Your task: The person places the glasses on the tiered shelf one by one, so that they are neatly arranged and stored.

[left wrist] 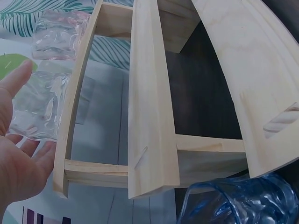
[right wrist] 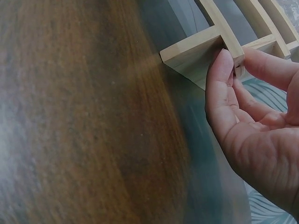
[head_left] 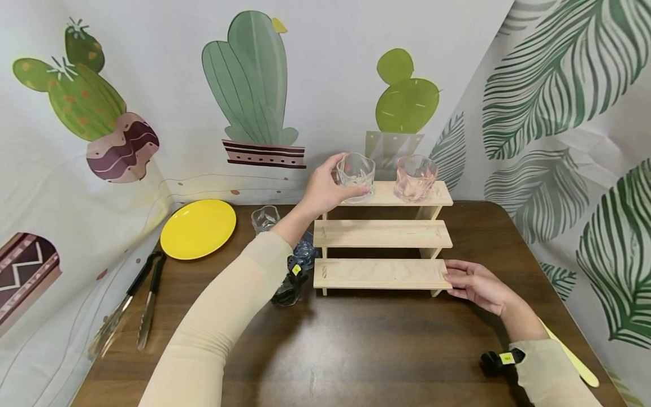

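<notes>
On the top tier of a three-tier wooden display stand (head_left: 381, 234), my left hand (head_left: 329, 183) holds a clear glass tumbler (head_left: 357, 169). The thumb lies across the tumbler's front and the other fingers are behind its left side. The left wrist view shows the tumbler (left wrist: 39, 107) with its base at the shelf. To its right stands a pink-tinted tumbler (head_left: 416, 178). My right hand (head_left: 478, 286) pinches the right end of the bottom tier between thumb and fingers; the right wrist view shows this grip on the wood (right wrist: 231, 46).
Left of the stand, partly behind my left arm, are another clear tumbler (head_left: 265, 216), a blue tumbler (head_left: 306, 252) and a dark tumbler (head_left: 287, 293). A yellow plate (head_left: 198, 229) and tongs (head_left: 147, 299) lie farther left. A pale yellow utensil (head_left: 580, 364) lies by my right forearm.
</notes>
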`<action>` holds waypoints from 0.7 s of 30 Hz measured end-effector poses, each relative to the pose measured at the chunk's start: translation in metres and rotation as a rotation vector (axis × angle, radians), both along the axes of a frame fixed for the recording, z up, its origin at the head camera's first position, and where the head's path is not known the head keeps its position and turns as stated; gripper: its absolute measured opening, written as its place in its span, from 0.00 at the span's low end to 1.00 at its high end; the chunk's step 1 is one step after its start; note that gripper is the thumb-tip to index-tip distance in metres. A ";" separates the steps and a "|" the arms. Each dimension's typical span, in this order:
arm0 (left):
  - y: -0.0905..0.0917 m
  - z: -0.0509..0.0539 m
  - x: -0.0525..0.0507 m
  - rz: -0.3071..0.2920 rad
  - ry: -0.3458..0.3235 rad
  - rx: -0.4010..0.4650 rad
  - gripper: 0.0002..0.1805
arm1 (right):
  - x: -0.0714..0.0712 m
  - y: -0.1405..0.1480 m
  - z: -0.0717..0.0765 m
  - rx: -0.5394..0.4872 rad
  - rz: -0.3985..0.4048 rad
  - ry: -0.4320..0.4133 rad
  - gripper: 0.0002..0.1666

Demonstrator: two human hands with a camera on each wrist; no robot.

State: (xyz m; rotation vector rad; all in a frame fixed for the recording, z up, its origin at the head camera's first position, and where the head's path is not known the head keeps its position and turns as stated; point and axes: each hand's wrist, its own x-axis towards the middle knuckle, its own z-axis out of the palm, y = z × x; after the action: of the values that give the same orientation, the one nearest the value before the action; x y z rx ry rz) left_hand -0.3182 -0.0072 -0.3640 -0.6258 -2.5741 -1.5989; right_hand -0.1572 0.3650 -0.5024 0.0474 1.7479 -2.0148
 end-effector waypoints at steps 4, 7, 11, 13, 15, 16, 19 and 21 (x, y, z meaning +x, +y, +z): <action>-0.001 0.001 0.000 -0.013 -0.005 -0.011 0.53 | 0.000 0.000 0.001 -0.006 0.010 0.005 0.34; -0.004 0.002 0.001 -0.024 -0.018 -0.012 0.55 | 0.001 0.000 0.002 -0.007 0.014 0.006 0.36; -0.010 0.006 0.004 -0.044 -0.020 0.014 0.58 | 0.001 0.000 0.001 -0.002 0.011 0.002 0.35; -0.016 0.009 0.007 -0.060 -0.011 0.044 0.58 | 0.000 -0.001 0.001 -0.001 0.006 -0.003 0.34; -0.022 0.012 0.010 -0.082 -0.006 0.082 0.57 | 0.000 0.000 0.000 -0.001 0.007 -0.006 0.33; -0.026 0.014 0.012 -0.093 -0.006 0.103 0.56 | 0.000 0.000 0.000 -0.001 0.003 -0.009 0.33; -0.038 0.020 0.021 -0.111 0.010 0.143 0.53 | -0.001 0.000 0.000 0.001 0.004 -0.010 0.34; -0.047 0.024 0.027 -0.120 0.033 0.145 0.51 | 0.000 0.001 0.000 0.001 0.005 -0.010 0.34</action>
State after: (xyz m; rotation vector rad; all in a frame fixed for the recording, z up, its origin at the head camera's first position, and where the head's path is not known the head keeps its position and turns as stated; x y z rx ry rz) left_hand -0.2914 -0.0543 -0.3402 -0.7990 -2.4116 -1.7751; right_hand -0.1576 0.3659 -0.5026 0.0529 1.7409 -2.0073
